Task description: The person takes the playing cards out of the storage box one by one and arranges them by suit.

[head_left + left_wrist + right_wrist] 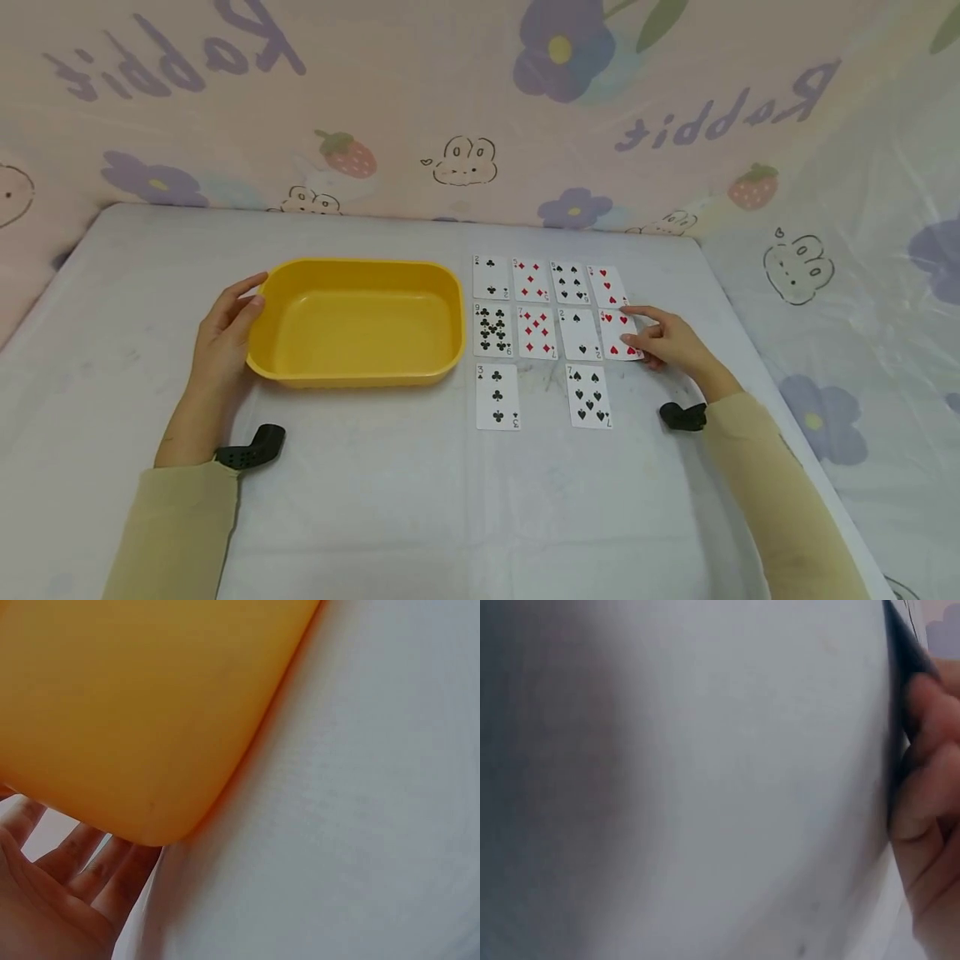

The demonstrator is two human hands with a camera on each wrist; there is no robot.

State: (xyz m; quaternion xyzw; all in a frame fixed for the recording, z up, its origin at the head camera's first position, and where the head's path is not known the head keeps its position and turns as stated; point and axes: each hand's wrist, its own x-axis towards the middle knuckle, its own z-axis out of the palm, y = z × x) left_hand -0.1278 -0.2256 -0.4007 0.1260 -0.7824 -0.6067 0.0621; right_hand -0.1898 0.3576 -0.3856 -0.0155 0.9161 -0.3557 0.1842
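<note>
My left hand (225, 329) rests against the left end of a yellow plastic tray (356, 379), thumb and index finger at the rim. In the left wrist view its fingers (97, 870) reach along the outer wall, nearly straight. On the right, my right hand (671, 342) pinches the right side of a four of hearts (612, 327), the last card in the middle row. The right wrist view shows curled fingers (930, 765) at the dark underside of a card (900, 712), tilted up. The index fingertip overlaps the corner of another hearts card (604, 283) above it.
Face-up playing cards lie in rows right of the tray. The lowest row has a three of clubs (497, 396) and a seven of spades (588, 396), with a gap between. A white cloth (375, 500) covers the table; a printed curtain (420, 92) hangs behind.
</note>
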